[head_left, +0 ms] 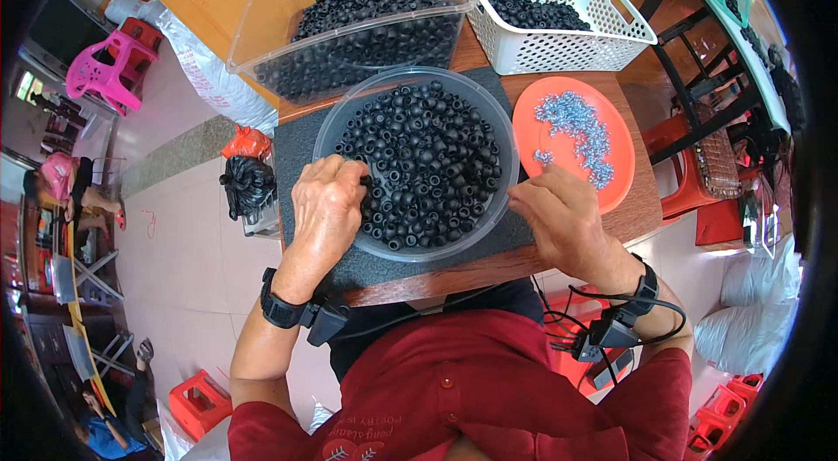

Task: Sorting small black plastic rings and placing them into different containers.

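Note:
A round clear plastic basin (509, 190) full of small black hollow plastic caps (423, 155) stands before me on a dark mat. My left hand (328, 199) is at the basin's left rim, its fingers curled closed over the nearest caps; anything in them is hidden. To the right, my right hand (563, 212) is closed in a pinch between the basin's rim and an orange plate (534, 116). What that pinch holds, if anything, does not show. Small shiny silver pieces (580, 129) lie scattered on the plate, too tiny to name.
Behind the basin, a clear rectangular bin (249, 46) and a white perforated basket (559, 52) hold more black caps. Below the mat is a brown wooden table (642, 190). A black bag (248, 186) sits left of the table; a dark-framed rack (690, 68) stands right.

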Tool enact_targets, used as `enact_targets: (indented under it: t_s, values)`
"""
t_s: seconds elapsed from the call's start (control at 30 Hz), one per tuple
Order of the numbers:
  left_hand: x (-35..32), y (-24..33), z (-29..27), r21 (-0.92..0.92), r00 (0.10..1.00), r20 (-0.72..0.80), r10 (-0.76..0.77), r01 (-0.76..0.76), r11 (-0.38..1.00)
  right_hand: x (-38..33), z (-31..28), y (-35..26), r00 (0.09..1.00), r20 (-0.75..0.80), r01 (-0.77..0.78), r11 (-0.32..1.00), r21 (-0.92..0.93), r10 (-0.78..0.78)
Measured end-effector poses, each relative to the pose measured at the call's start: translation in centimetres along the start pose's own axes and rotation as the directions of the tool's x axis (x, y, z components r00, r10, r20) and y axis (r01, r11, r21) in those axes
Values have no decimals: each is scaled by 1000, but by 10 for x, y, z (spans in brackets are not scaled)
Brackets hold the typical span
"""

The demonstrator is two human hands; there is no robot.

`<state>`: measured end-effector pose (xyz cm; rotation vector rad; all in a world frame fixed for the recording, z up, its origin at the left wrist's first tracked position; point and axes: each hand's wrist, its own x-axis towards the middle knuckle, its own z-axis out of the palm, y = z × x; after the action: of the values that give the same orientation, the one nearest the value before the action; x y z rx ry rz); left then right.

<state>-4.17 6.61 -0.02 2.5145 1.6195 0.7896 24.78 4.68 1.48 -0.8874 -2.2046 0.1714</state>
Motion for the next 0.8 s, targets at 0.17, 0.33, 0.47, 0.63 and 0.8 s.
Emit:
enact_targets:
  t_s: [0.17,0.33,0.47,0.63,0.8]
  values:
    - [6,0,3,117,999,8,52,-53,992,-3,-1,-5,1000,-17,5,1000,11,-4]
    - [12,-3,0,175,990,123,76,-97,980,-4,-2,-7,999,-33,6,1000,22,-5]
    - [14,-1,1,209,985,166,47,-82,975,-7,0,-8,999,-35,9,999,32,-8]
    - [12,1,0,210,983,183,7,-46,977,-12,2,-10,999,-36,-13,999,40,15]
    - [-2,1,-12,-14,989,-113,-99,98,995,-12,3,-11,998,-54,-32,998,61,35]
